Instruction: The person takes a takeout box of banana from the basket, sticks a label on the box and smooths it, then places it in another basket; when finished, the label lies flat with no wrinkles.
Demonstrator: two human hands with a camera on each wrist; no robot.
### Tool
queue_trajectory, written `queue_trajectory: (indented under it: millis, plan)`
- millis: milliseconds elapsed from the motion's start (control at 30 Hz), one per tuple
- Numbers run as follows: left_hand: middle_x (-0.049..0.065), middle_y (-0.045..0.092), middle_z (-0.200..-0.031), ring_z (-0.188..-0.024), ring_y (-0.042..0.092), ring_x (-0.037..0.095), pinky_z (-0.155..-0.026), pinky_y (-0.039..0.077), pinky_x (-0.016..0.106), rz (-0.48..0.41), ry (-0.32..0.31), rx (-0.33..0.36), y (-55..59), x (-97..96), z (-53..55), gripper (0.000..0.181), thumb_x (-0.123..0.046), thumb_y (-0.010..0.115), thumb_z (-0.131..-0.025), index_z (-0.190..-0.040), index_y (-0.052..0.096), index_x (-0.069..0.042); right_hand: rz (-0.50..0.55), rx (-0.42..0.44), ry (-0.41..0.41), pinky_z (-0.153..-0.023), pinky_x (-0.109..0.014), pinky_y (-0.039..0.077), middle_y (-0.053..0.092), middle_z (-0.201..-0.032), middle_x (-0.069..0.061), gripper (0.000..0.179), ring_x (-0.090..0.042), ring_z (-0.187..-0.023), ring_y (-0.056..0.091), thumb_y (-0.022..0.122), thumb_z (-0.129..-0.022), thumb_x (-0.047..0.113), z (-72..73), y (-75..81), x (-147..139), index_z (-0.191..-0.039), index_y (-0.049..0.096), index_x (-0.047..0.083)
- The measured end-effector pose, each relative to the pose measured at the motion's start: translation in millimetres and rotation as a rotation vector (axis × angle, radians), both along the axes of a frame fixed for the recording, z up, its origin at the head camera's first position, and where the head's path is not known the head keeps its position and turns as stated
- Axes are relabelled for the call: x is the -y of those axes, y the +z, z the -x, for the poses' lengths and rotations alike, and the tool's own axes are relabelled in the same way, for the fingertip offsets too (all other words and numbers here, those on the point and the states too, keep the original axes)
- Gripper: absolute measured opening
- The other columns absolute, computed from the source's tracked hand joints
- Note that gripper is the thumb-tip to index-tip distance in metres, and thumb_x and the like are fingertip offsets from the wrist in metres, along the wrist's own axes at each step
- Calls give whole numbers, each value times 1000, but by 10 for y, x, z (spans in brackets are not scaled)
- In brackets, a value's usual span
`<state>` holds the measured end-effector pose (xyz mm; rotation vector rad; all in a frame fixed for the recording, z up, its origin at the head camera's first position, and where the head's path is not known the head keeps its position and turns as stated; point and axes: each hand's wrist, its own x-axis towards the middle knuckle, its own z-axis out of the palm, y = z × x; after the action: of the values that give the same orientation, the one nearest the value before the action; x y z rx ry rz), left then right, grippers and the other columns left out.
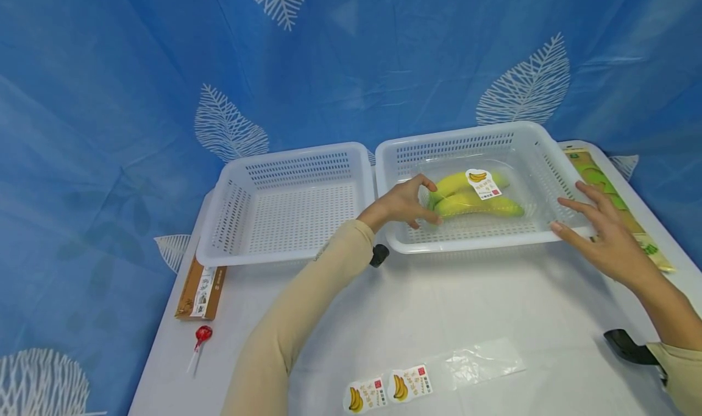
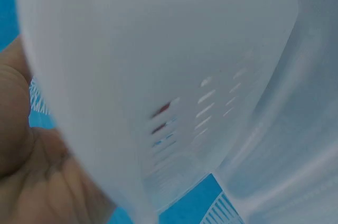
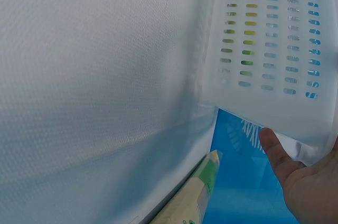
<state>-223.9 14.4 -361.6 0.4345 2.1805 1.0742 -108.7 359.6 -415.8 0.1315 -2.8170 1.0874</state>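
A clear plastic box [image 1: 455, 164] with yellow-green bananas [image 1: 471, 204] inside lies in the right white basket [image 1: 466, 242]. On its lid is a white banana sticker [image 1: 483, 184]. My left hand [image 1: 403, 203] reaches over the basket's left rim to the box's left end, thumb and fingers spread apart there. Spread fingers of my right hand [image 1: 603, 233] are at the basket's right rim, near its front corner. In the right wrist view, the thumb shows beside the basket corner. The basket wall hides part of the left hand in the left wrist view.
Another white basket [image 1: 285, 259] stands to the left. A brown box [image 1: 200, 291] and a red lollipop [image 1: 203, 334] lie at the table's left. A sticker strip [image 1: 389, 391] lies in front. A green-and-tan packet [image 1: 625, 212] is at the far right, beside the basket.
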Motion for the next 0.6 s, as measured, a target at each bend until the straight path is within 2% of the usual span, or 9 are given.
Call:
queue_trajectory:
  millis: [167,400,600]
  plan:
    - [12,33,-155,-86,72,33,-78,59,36,34,-6,-6,27,-4,-21,71,-19,82,-81,-138,39,-16,-3,0,-6,-103,-81,-4,2,-165,-12,61,-42,-150,-8,65,-93,21,0,3,7,-142,43,-6]
    - [16,30,-156,-90,71,36,-84,58,43,4,-7,23,62,9,-44,71,-16,80,-83,-140,38,-13,-10,-3,1,-105,-79,-5,3,-165,-14,60,-41,-151,-8,64,-93,21,2,18,7,-141,43,-7]
    - [17,30,-156,-92,71,38,-85,58,44,-11,-10,26,58,12,-51,71,-15,79,-83,-140,37,-12,-15,1,5,-105,-80,-4,2,-165,-14,60,-43,-150,-7,64,-93,22,0,24,7,-141,43,-7]
